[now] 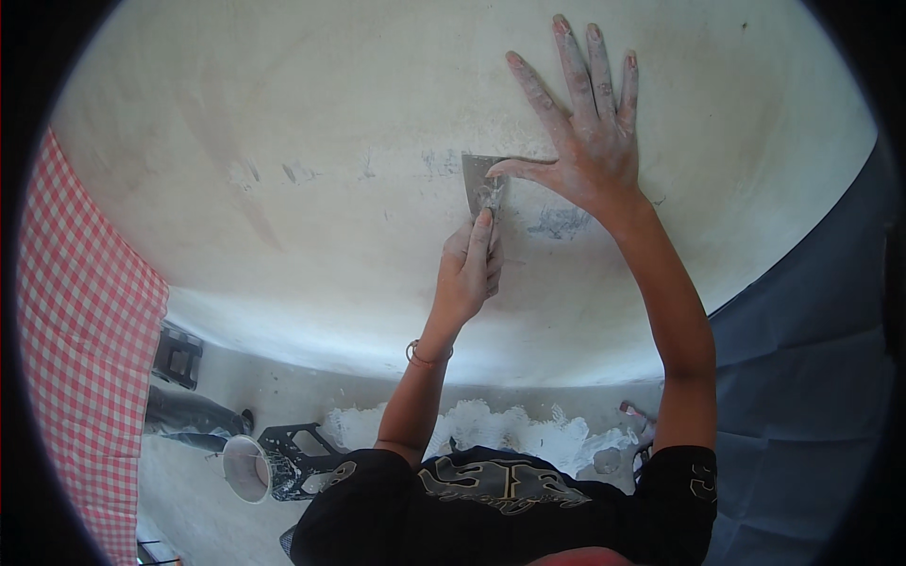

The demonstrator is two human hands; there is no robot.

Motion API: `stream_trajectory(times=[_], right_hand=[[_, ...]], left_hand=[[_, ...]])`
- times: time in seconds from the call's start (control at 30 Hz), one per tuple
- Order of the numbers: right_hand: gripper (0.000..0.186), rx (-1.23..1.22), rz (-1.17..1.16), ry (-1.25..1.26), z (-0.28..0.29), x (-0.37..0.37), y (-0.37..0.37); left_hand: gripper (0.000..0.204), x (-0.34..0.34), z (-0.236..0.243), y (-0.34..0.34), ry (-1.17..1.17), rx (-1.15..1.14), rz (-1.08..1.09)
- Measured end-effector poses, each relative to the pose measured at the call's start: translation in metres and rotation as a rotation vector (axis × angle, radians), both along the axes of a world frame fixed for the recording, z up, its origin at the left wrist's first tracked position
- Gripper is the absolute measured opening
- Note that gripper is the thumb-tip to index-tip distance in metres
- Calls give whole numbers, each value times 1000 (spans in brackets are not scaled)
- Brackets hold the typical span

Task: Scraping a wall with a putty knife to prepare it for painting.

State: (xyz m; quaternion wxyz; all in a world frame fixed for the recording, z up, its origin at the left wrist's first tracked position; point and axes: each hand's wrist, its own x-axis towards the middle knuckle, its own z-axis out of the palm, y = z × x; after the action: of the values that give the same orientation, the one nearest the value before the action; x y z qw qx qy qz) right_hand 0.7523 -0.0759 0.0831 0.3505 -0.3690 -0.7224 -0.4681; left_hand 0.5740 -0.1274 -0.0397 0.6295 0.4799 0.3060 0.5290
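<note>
My left hand is wrapped round the handle of a putty knife, its thumb lying up along the handle. The wide metal blade points up against a pale plastered wall and carries some whitish paste near the handle. To the right, my right hand is open, with its fingers spread over the wall. Its thumb stretches left to the blade and appears to touch it. Both hands are smeared with white plaster. Grey patches and dark scuffs mark the wall around the blade.
A red-and-white checked cloth hangs at the left, a dark blue-grey cloth at the right. Below are a plaster-stained bucket, a black plastic stool, another dark stool, a person's trouser leg and white splatter on the floor.
</note>
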Motion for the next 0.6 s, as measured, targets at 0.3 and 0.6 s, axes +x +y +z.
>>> stream_trajectory(times=[0.3, 0.6], right_hand=[[113, -30, -10, 7, 0, 7, 0], [111, 30, -38, 14, 2, 7, 5]], left_hand=[[44, 3, 6, 0, 2, 23, 11], [45, 9, 22, 2, 10, 27, 38]])
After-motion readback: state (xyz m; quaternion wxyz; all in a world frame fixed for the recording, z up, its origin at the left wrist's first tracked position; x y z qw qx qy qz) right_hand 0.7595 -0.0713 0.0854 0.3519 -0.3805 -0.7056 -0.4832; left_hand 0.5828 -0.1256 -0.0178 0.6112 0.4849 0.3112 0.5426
